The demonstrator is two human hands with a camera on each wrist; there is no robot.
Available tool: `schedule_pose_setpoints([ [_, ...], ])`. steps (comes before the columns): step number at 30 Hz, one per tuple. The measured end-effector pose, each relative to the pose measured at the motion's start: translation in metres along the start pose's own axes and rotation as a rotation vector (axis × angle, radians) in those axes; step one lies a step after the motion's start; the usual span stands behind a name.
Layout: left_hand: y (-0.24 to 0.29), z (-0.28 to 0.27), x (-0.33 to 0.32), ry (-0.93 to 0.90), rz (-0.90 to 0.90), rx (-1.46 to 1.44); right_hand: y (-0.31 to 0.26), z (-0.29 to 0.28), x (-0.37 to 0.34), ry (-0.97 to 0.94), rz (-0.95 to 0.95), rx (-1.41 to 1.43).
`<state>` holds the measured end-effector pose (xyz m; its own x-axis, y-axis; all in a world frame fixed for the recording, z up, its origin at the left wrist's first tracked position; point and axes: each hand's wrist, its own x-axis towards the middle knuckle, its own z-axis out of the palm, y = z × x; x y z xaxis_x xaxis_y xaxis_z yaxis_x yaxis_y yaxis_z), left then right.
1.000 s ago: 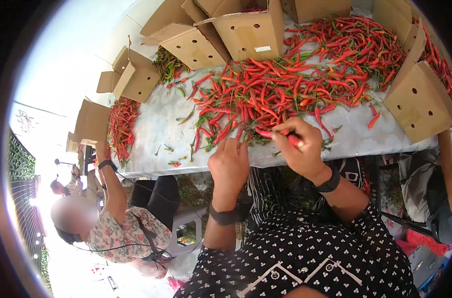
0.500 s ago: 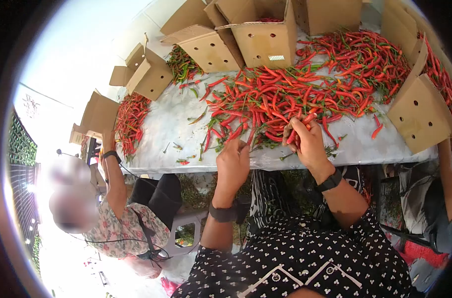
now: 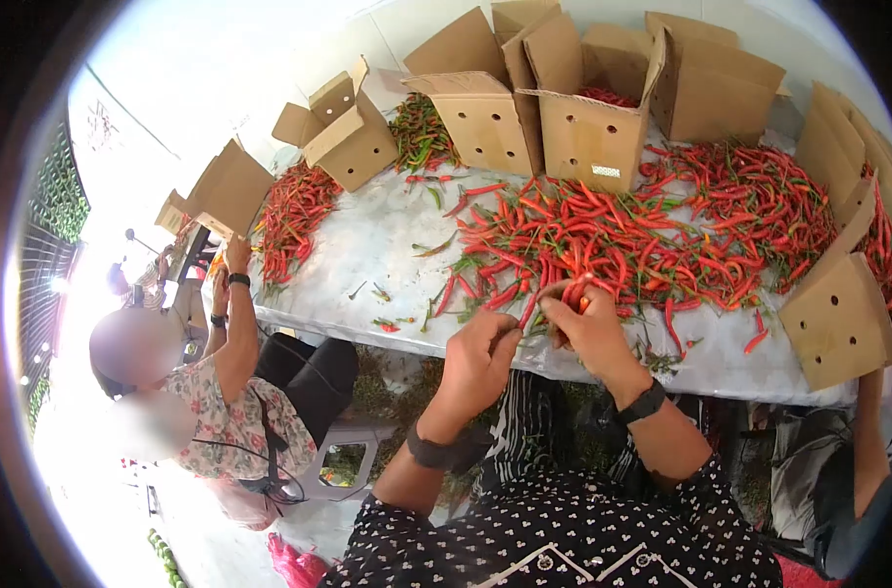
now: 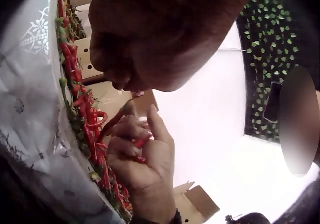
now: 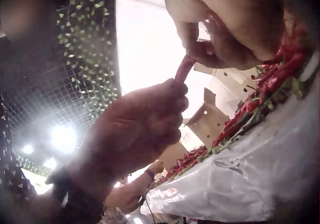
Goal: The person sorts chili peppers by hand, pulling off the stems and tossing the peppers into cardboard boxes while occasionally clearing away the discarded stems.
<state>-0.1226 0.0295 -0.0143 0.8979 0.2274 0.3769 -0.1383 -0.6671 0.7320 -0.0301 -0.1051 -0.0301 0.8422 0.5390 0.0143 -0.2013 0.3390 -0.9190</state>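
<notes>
Near the table's front edge, my left hand (image 3: 477, 365) pinches one end of a slim red chili (image 5: 185, 70), its fingers curled. The chili spans the gap to my right hand (image 3: 595, 333), whose thumb and fingers meet its other end. Curled in the right palm are further red chilies (image 4: 142, 140), seen in the left wrist view. Right behind the hands lies a broad heap of red chilies with green stems (image 3: 583, 230). The right wrist view shows the left hand (image 5: 137, 126) below the right hand (image 5: 227, 31).
Cardboard boxes (image 3: 591, 142) line the table's back, and another box (image 3: 838, 318) stands at the right. Smaller chili piles (image 3: 297, 211) lie to the left on the pale table cover (image 3: 382, 260). A seated person (image 3: 240, 392) works at the left; another person's arm (image 3: 867, 441) shows at the right.
The head view has shifted, so the table and boxes sit lower and farther right. My hands have come closer together, with a chili between them.
</notes>
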Motion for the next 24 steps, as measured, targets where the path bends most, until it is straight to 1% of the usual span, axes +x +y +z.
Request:
schedule_pose_setpoints([
  [2,0.005,-0.002,0.005,-0.005,0.006,0.016,-0.001,-0.002,0.001,-0.026,0.065,-0.055],
  [5,0.004,0.003,0.011,-0.028,-0.014,0.019,0.007,-0.01,0.002,0.022,0.042,-0.002],
  [7,-0.001,0.009,0.013,-0.035,0.057,0.046,0.007,-0.016,0.004,0.076,0.049,0.043],
  [8,0.001,0.012,0.015,-0.042,0.064,0.041,0.004,-0.018,0.003,0.086,0.044,0.043],
  [10,0.005,0.016,0.015,-0.088,0.037,0.01,-0.004,-0.021,-0.003,0.067,0.045,0.051],
  [11,0.002,0.02,0.014,-0.085,0.059,-0.019,-0.004,-0.023,-0.004,0.072,0.041,0.049],
  [13,0.004,0.025,0.012,-0.1,0.064,-0.02,-0.001,-0.025,-0.007,0.006,0.039,0.001],
  [16,0.004,0.028,0.005,-0.127,0.039,-0.024,0.0,-0.023,-0.011,0.041,0.036,0.062],
  [22,0.005,0.025,-0.002,-0.157,0.044,-0.06,0.009,-0.023,-0.015,-0.015,-0.057,0.009],
  [24,0.005,0.022,-0.002,-0.158,0.08,-0.053,0.009,-0.022,-0.016,-0.008,-0.051,0.031],
])
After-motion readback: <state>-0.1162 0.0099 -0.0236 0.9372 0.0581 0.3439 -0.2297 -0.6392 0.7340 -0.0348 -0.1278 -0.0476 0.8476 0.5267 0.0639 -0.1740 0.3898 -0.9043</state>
